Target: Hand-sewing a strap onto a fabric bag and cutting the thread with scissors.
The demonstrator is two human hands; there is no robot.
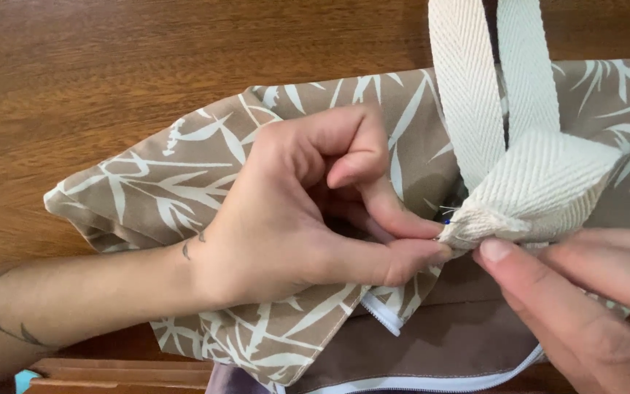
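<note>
The folded end of a cream webbing strap (pixel 541 186) was seen held against the upper edge of a tan fabric bag (pixel 184 182) printed with white leaves, right of the picture's middle and just above a white zipper (pixel 384 314). The strap's frayed tip pointed left, toward the left hand (pixel 308 211), while its two long runs rose almost straight up and out of the top of the frame, so that its long axis ran upward and away from the grip. The tip was pinched between the left thumb and forefinger, pressed together on the webbing, with the remaining fingers curled into the palm. The right hand (pixel 585 306) was brought in from the lower right, its thumb laid against the underside of the fold just beside the left thumb; whether its fingers were closed on the strap or merely steadying it could not be told, since part of that hand was cut off by the edge of the frame. A small blue speck, perhaps a pin head, was glimpsed at the fold, too small to be sure of. A plain brown lining (pixel 446 343) was exposed below the zipper. The whole bag was spread over a dark wooden table (pixel 74 73), and a turquoise corner (pixel 25 379) of something was visible at the lower left.
</note>
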